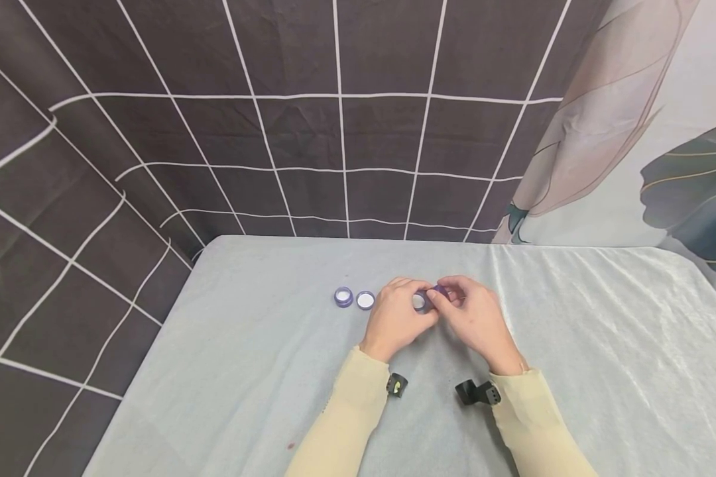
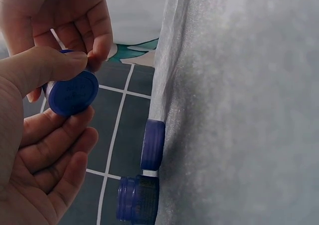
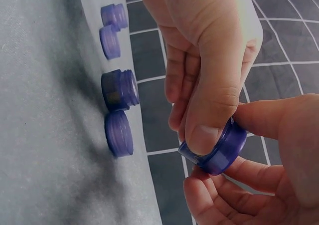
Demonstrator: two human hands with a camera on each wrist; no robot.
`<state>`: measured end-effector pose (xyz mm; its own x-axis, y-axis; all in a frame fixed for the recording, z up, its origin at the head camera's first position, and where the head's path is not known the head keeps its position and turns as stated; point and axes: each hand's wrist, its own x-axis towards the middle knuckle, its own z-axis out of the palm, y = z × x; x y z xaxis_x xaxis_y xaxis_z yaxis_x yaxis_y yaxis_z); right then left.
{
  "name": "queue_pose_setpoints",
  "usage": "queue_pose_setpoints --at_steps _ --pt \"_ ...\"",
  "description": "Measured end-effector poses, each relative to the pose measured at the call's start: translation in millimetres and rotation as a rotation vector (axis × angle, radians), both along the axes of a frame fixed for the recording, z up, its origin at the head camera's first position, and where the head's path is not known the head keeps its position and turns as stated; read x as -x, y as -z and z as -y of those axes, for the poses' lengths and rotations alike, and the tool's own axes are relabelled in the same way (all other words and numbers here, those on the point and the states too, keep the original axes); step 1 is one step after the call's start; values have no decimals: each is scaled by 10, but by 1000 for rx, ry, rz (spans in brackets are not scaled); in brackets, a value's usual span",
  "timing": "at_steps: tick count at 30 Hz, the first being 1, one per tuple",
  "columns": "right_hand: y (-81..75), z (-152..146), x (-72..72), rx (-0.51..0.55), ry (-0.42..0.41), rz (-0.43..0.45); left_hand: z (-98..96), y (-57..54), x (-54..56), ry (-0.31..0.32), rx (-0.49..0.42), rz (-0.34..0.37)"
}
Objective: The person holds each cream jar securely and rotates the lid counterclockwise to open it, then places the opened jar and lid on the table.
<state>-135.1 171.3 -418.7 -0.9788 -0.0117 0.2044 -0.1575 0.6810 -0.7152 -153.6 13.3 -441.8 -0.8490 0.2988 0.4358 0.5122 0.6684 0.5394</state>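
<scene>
Both hands meet over the table around a small purple jar. It is tilted, with a flat embossed round face in the left wrist view. My left hand grips it, the thumb lying along its side. On the other side, my right hand pinches it between thumb and fingers. Below the hands, an open jar with a screw neck stands on the cloth beside a lid. Farther left are a second open jar and another lid, its white inside facing up.
A pale velvety cloth covers the table. Behind it hangs a dark curtain with white grid lines, meeting a leaf-patterned curtain at the right. A small reddish spot marks the cloth near the left forearm.
</scene>
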Motion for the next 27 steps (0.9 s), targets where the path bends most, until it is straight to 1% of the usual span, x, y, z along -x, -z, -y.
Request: queue_pose_setpoints --at_steps 7,15,27 --pt "-7 4 -3 0 -2 4 6 2 4 0 -2 -10" --pt "-38 5 -8 26 -7 28 5 -3 0 0 4 9" --pt "-34 5 -7 38 -18 11 4 -4 2 2 3 -6"
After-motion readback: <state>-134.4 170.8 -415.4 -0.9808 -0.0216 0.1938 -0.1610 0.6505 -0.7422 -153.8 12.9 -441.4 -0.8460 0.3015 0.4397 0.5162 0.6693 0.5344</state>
